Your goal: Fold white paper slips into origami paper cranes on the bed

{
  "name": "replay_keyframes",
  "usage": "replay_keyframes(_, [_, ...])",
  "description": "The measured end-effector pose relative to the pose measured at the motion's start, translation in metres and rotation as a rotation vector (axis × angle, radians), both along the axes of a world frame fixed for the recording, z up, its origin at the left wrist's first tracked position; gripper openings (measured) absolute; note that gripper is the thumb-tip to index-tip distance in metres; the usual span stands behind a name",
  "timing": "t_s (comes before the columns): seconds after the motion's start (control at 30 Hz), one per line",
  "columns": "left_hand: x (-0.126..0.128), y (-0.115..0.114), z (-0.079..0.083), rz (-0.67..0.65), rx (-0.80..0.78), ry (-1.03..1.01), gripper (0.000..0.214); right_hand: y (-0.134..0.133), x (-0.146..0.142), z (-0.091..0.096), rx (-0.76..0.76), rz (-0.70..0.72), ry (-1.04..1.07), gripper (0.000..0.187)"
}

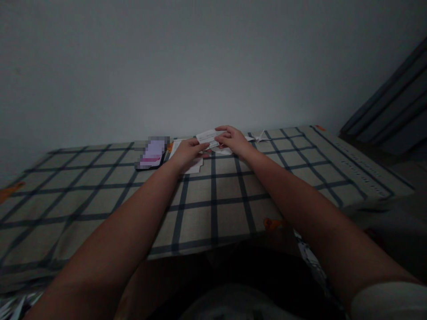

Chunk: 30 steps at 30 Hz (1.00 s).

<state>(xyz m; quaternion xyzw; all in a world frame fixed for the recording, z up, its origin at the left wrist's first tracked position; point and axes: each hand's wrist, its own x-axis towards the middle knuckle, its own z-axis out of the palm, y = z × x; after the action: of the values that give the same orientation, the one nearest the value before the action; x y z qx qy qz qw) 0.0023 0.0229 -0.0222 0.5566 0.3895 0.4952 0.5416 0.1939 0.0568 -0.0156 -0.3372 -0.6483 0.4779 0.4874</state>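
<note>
Between my two hands is a small piece of white paper (207,136) with faint printed lines, held up off the tablecloth. My left hand (187,153) pinches its lower left edge between thumb and fingers. On the other side, my right hand (233,141) grips the right end, its index finger along the top edge. More white paper sheets (193,169) lie flat beneath and beside my left hand, partly covered by it. Just past my right hand rests a folded white paper piece with thin points (260,138), like an origami crane.
A phone (153,153) with a lit, blurred screen lies left of my left hand. The checked tablecloth (200,222) covers the table, which meets a plain wall (213,66) at the back. A dark curtain (393,93) hangs at the right.
</note>
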Motion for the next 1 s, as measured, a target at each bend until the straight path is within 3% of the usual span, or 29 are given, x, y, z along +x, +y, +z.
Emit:
replay_keyframes(0.13, [-0.001, 0.002, -0.001, -0.031, -0.017, -0.008, 0.032, 0.002, 0.0, 0.0, 0.022, -0.004, -0.051, 0.007])
replay_keyframes(0.43, [0.003, -0.005, 0.005, 0.07, -0.006, 0.004, 0.037, -0.002, 0.005, 0.003, 0.187, -0.016, -0.265, 0.022])
replay_keyframes(0.6, [0.003, -0.007, 0.008, 0.116, 0.02, 0.028, 0.038, -0.002, 0.003, 0.001, 0.21, 0.015, -0.267, 0.019])
replay_keyframes(0.77, [0.001, -0.003, 0.003, 0.05, 0.065, 0.042, 0.04, -0.001, 0.0, 0.0, 0.219, 0.036, -0.178, 0.015])
replay_keyframes(1.0, [-0.002, 0.002, -0.002, -0.017, 0.081, 0.064, 0.037, -0.004, 0.001, 0.002, 0.226, 0.01, -0.218, 0.015])
